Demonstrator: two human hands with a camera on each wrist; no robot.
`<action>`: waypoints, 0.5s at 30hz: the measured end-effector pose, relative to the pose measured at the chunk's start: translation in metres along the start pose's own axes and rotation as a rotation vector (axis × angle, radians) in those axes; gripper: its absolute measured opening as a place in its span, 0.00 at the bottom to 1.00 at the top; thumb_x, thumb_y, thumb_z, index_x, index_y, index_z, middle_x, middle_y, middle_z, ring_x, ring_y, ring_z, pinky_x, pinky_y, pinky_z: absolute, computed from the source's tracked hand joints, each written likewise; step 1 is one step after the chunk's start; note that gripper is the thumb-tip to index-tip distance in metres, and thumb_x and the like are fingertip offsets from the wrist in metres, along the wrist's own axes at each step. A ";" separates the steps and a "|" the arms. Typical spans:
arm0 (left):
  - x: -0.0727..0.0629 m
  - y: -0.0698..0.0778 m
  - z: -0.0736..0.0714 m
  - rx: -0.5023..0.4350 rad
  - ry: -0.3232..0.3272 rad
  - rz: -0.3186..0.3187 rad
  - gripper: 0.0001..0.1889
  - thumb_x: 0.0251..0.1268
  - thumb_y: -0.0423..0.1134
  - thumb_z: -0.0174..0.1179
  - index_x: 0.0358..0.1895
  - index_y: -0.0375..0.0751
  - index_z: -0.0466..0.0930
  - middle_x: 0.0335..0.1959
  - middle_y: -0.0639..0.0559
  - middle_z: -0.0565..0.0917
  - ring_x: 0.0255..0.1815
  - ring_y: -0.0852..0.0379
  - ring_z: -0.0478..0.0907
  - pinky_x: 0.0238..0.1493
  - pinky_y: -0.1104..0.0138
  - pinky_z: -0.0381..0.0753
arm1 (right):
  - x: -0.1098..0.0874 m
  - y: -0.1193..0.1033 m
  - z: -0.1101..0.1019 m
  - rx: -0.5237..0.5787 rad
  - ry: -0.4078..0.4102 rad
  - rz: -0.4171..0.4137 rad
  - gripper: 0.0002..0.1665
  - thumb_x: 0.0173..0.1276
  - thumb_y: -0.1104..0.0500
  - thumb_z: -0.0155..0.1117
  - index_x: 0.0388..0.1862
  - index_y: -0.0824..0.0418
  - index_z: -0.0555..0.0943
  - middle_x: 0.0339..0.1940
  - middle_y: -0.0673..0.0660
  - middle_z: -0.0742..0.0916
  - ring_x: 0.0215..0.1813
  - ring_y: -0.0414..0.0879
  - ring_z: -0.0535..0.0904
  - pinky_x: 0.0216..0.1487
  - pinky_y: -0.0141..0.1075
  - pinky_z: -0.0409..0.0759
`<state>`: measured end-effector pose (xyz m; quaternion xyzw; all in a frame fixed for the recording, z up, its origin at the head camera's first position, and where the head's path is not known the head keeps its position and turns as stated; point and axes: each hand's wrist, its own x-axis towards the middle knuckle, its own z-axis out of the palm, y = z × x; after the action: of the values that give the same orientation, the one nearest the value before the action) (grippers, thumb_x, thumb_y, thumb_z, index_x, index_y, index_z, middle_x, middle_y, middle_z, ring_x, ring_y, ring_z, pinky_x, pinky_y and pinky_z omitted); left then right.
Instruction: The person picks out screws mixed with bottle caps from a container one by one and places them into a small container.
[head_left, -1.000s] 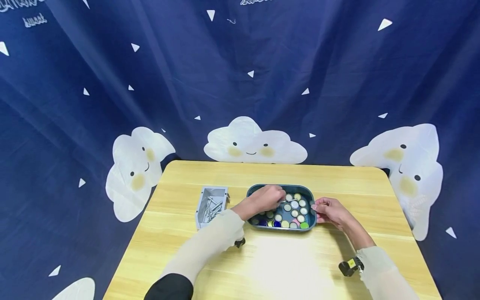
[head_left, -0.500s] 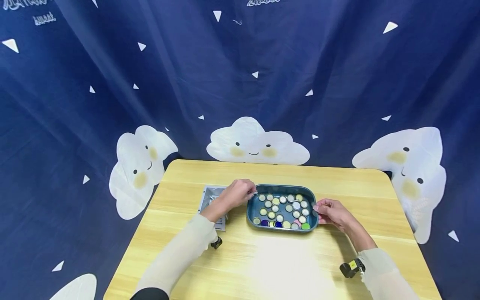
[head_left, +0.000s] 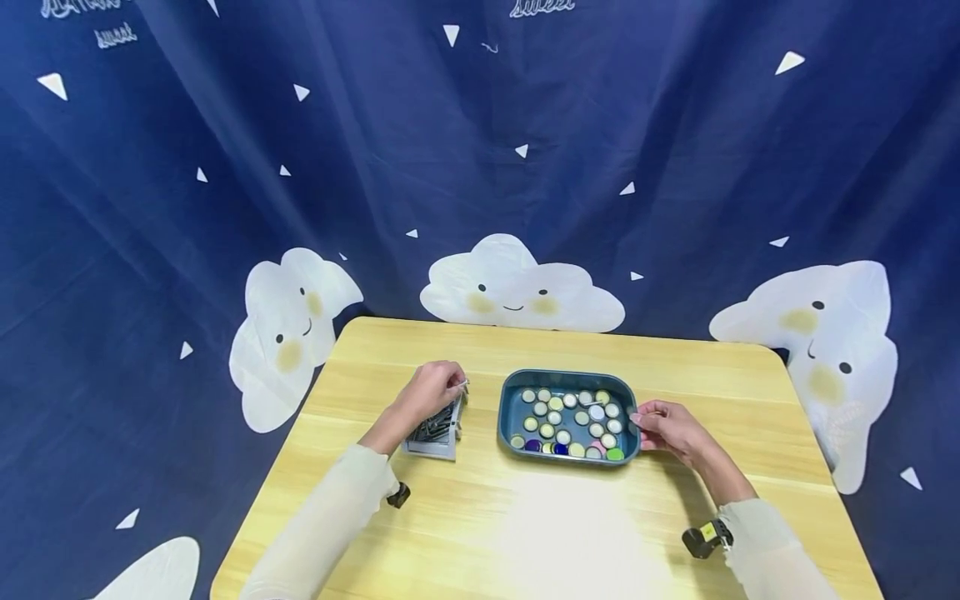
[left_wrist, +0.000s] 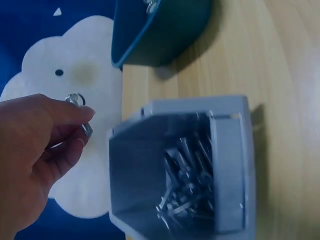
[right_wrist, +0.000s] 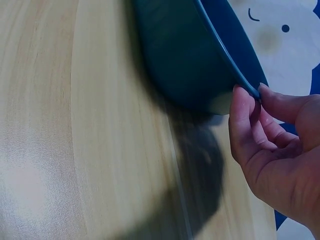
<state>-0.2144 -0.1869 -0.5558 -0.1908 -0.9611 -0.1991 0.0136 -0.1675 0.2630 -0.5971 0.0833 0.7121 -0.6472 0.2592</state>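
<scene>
My left hand (head_left: 431, 390) pinches a silver bolt (left_wrist: 87, 130) between thumb and fingers, above the grey bin (head_left: 431, 450). Several more metal bolts (left_wrist: 187, 175) lie jumbled inside that bin. To its right stands a dark blue-green oval dish (head_left: 504, 421), holding many bottle caps (head_left: 555, 403), mostly pale side up, with blue, pink and green ones along the near wall. A thin silver piece lies among the caps at the dish's right. My right hand (head_left: 670, 429) grips the dish's right rim between thumb and fingers, as the right wrist view (right_wrist: 275, 140) shows.
Both containers stand on a light wooden table (head_left: 555, 533) with rounded far corners. Behind it hangs a dark blue curtain (head_left: 480, 150) with cloud and triangle prints. Black wrist cameras (head_left: 701, 542) sit under both wrists.
My left hand has moved left, from over the caps in the dish to above the grey bin, with the bolt in its fingers. The right hand stays at the dish's rim.
</scene>
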 end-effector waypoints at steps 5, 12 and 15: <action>-0.010 -0.013 0.000 0.020 -0.005 -0.104 0.03 0.64 0.32 0.68 0.39 0.42 0.86 0.32 0.53 0.85 0.33 0.60 0.77 0.39 0.66 0.81 | 0.000 0.002 -0.001 -0.009 0.006 0.007 0.15 0.77 0.63 0.61 0.54 0.71 0.72 0.34 0.52 0.86 0.33 0.38 0.82 0.39 0.34 0.90; -0.022 -0.016 0.002 0.046 -0.046 -0.198 0.02 0.63 0.30 0.65 0.36 0.40 0.86 0.29 0.53 0.84 0.31 0.59 0.75 0.39 0.64 0.81 | 0.001 0.003 -0.002 0.003 0.012 0.010 0.14 0.77 0.63 0.61 0.53 0.70 0.72 0.33 0.51 0.85 0.33 0.39 0.83 0.37 0.33 0.89; -0.025 -0.016 0.005 0.059 -0.060 -0.200 0.04 0.63 0.28 0.64 0.33 0.39 0.86 0.27 0.52 0.83 0.29 0.59 0.75 0.38 0.64 0.80 | 0.002 0.003 -0.001 0.005 0.006 0.008 0.13 0.77 0.62 0.61 0.53 0.69 0.72 0.34 0.51 0.85 0.33 0.38 0.83 0.37 0.33 0.89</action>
<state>-0.1973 -0.2075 -0.5694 -0.0992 -0.9808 -0.1653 -0.0296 -0.1681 0.2643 -0.6003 0.0887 0.7110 -0.6477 0.2593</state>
